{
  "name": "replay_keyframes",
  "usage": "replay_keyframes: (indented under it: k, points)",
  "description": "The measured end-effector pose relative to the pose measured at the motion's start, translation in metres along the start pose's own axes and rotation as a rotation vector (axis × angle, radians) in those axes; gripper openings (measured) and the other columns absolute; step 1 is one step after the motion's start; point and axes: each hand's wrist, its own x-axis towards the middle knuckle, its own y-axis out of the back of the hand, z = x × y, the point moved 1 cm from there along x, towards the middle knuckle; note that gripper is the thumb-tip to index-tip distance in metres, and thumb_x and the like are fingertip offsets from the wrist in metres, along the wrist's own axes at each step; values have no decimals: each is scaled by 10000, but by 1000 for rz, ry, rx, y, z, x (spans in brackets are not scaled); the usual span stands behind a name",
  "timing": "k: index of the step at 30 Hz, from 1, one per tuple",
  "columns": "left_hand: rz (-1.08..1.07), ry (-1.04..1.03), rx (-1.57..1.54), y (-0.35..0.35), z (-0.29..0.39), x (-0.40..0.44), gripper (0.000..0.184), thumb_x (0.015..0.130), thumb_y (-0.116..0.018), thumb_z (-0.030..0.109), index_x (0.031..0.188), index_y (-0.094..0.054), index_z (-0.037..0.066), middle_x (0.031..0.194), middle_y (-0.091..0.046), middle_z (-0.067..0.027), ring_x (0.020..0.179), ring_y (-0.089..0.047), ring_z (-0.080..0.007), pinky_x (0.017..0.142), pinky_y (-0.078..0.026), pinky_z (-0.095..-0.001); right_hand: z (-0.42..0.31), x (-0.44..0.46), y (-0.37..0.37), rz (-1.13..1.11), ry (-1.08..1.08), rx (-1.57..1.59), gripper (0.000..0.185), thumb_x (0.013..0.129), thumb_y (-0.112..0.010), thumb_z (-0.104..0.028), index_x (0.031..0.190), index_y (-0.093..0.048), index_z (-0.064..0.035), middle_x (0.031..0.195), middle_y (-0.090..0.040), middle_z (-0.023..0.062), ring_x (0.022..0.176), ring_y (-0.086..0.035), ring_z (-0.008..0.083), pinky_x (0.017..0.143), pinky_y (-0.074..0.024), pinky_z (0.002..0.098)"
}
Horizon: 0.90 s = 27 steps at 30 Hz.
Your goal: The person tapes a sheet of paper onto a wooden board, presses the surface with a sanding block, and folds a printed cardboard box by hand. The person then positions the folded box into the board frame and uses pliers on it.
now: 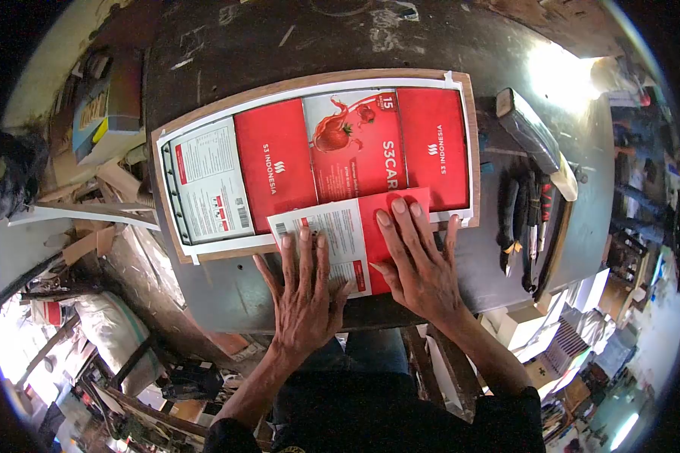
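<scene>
A red and white printed carton [347, 234], folded flat, lies at the table's near edge and overlaps a wooden board. My left hand [306, 291] rests on its white, text-covered panel with the fingers spread. On the red panel my right hand [423, 268] lies flat, fingers stretched toward the board. The wooden board [472, 143] has a white border and holds a wide printed sheet [272, 147] of red and white panels. "S3 INDONESIA" and a strawberry picture are printed on it. Dark strips [177, 189] run along its edges and between panels.
Several hand tools [533, 223], among them scissors-like and red-handled ones, lie right of the board. Beyond them is a long block-like tool wrapped in tape [533, 132]. A cardboard box [113, 113] stands at the left, and white boxes [525, 325] sit below the table's right side.
</scene>
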Motion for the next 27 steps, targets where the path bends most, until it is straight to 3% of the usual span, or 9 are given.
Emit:
replay_keyframes:
  k: [4, 6, 7, 10, 13, 19, 23, 25, 27]
  points:
    - [117, 78, -188, 4, 0, -4, 778, 943, -621, 329, 1534, -263, -29, 1605, -177, -300, 1509, -120, -452, 1142, 21, -701, 1, 0, 0, 0, 0, 37, 678, 970, -574, -389, 1542, -358, -97, 1613, -285, 145, 1495, -262, 316, 1156, -46, 698]
    - [453, 167, -419, 6, -5, -16, 668, 903, -692, 208, 1437, -382, -49, 1549, -294, -305, 1422, -351, -425, 1141, -237, -588, 1, 0, 2, -19, -40, 8, 700, 948, -596, -448, 1546, -371, -163, 1614, -306, 68, 1480, -304, 245, 1176, -125, 645]
    - [449, 165, -418, 4, -3, -23, 668, 903, -692, 208, 1437, -382, -49, 1549, -294, -305, 1422, -351, -425, 1141, -237, -588, 0, 1, 2, -19, -44, 9, 700, 948, -596, -448, 1546, -371, -163, 1614, -306, 68, 1480, -304, 245, 1176, -125, 645]
    - [451, 391, -543, 17, 0, -26, 464, 883, -741, 127, 1232, -487, -43, 1266, -558, -200, 1001, -614, -196, 787, -518, -315, -3, 3, 7, -5, -46, 19, 704, 946, -599, -445, 1547, -369, -158, 1616, -302, 71, 1481, -301, 245, 1180, -132, 633]
    - [202, 473, -800, 20, -8, -31, 415, 912, -708, 117, 1239, -495, -26, 1078, -644, -151, 884, -618, -158, 739, -516, -305, -5, 7, 19, -33, -67, 24, 700, 953, -594, -433, 1546, -365, -142, 1621, -294, 69, 1478, -304, 240, 1183, -134, 626]
    - [247, 408, -1173, 47, -32, -13, 301, 962, -621, 62, 1238, -519, 0, 945, -699, -104, 886, -626, -92, 731, -502, -262, -2, 23, 56, 144, -66, 297, 785, 840, -768, -394, 1500, -444, -118, 1624, -202, 234, 1468, -287, 386, 1167, -150, 648]
    - [311, 361, -1469, 50, -46, 3, 446, 975, -617, 102, 1381, -486, -26, 1038, -714, -148, 939, -637, -99, 810, -486, -260, -14, 36, 78, 271, -153, 512, 845, 756, -869, -260, 1472, -464, -72, 1578, -256, 285, 1388, -416, 405, 1072, -427, 578]
    - [327, 360, -1472, 55, -51, 6, 482, 979, -620, 123, 1406, -477, -49, 1085, -715, -158, 952, -642, -104, 818, -489, -263, -18, 34, 74, 268, -381, 1098, 847, 743, -874, -111, 1461, -439, -3, 1536, -347, 257, 1275, -550, 368, 968, -570, 454]
    - [392, 333, -1472, 56, -55, 10, 470, 976, -633, 148, 1375, -510, -69, 1109, -714, -142, 958, -641, -107, 833, -486, -263, -19, 38, 83, 314, -316, 1045, 801, 756, -841, -8, 1438, -426, 59, 1462, -445, 253, 1130, -650, 330, 873, -631, 374]
